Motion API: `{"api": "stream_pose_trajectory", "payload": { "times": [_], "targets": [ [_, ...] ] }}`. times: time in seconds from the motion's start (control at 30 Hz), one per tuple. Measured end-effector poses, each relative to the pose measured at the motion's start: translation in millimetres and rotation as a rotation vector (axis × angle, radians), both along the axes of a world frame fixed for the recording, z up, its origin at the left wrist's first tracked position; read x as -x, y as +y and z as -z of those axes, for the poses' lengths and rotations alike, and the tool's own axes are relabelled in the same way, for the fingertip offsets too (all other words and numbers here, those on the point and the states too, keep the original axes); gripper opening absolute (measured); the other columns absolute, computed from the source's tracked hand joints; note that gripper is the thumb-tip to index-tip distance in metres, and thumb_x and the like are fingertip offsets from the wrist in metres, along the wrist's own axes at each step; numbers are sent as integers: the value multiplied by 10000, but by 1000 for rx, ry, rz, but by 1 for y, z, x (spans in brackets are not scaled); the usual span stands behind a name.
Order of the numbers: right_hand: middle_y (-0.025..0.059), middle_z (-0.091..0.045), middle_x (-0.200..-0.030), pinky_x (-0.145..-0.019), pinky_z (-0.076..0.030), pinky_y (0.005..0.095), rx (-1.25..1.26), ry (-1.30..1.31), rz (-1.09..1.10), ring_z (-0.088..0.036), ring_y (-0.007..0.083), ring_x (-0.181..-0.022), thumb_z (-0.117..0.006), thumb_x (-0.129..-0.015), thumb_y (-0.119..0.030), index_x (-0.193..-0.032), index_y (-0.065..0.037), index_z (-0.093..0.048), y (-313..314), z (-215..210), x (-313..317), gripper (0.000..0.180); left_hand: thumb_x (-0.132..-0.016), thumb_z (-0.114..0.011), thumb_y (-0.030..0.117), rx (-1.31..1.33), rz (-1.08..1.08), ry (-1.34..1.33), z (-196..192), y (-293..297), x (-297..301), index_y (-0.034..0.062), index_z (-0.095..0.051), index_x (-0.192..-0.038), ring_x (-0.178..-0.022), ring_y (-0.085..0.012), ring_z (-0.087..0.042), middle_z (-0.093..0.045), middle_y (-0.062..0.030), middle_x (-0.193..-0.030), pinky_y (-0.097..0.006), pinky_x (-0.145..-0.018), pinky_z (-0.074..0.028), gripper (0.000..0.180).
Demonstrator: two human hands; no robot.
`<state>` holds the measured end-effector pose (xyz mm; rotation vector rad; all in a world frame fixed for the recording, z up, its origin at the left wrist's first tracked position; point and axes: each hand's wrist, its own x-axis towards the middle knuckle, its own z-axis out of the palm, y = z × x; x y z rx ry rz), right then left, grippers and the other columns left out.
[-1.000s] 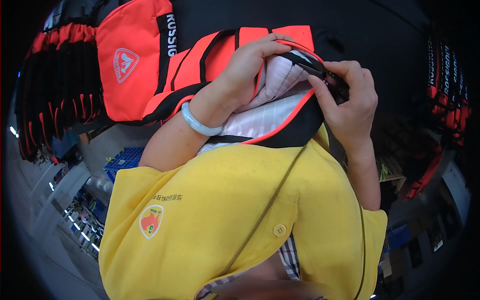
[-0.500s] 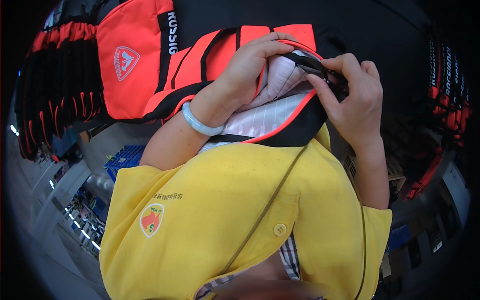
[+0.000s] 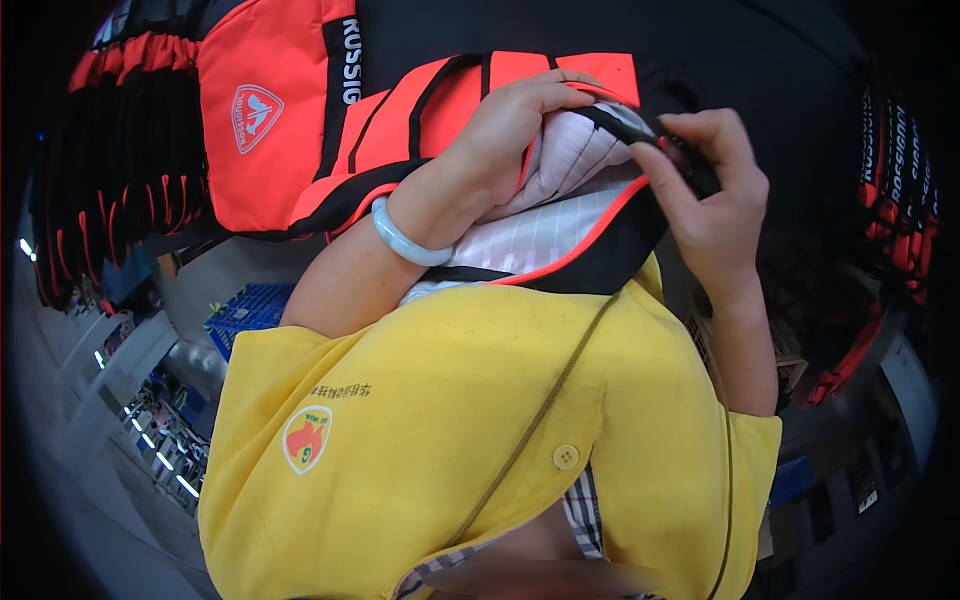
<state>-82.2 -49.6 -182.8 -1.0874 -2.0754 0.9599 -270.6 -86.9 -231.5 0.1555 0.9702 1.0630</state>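
Observation:
An orange-red and black bag (image 3: pixel 560 275) lies in front of me with its mouth spread, its pale striped lining (image 3: pixel 530 235) showing. My left hand (image 3: pixel 505 130), with a pale bangle (image 3: pixel 405 240) on the wrist, is closed over the bag's far edge, fingertips tucked over the fabric. At the right end of the opening, my right hand (image 3: pixel 705 190) has thumb and forefinger drawn together by the black trim (image 3: pixel 615 125). Something dark shows under its palm, too blurred to name.
Another orange-red bag (image 3: pixel 265 110) with black trim lies at the left. Beyond it several folded black and red bags (image 3: pixel 120 160) stand in a row. More black and red pieces (image 3: pixel 895 200) are stacked at the far right. A blue crate (image 3: pixel 250 315) sits below the table's edge.
My right hand has shifted slightly, and a dark blade-like piece by its fingers no longer shows clearly. The bag's near edge has moved a little right. My left hand keeps its grip.

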Motion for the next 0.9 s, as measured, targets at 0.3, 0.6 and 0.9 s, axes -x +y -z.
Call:
{"api": "stream_pose_trajectory", "payload": {
  "times": [0.3,0.6,0.9],
  "targets": [
    [-2,-621,-657,-623,-325,308,-302,-240,-156,-536,163,-520,-773,-770,-200,-826,-77,-574,3,0,-1,241,-916,-498,79,48,-4,-31,0,2,0,-19,-572,-1102,-936,-221,-654,-645,-148,-1026,-304,-851,-527,223],
    [8,-638,-668,-610,-323,318,-331,-243,-179,-536,177,-512,-763,-785,-200,-805,-76,-562,4,2,-1,237,-930,-499,93,-8,48,35,6,1,2,-19,-606,-1084,-942,-196,-651,-654,-137,-1029,-281,-862,-519,219],
    [11,-627,-660,-603,-330,322,-367,-260,-158,-533,188,-509,-767,-774,-185,-809,-77,-573,1,5,0,226,-932,-503,100,66,39,32,4,2,3,-22,-623,-1078,-907,-191,-661,-669,-136,-1003,-281,-845,-531,225]
  ]
}}
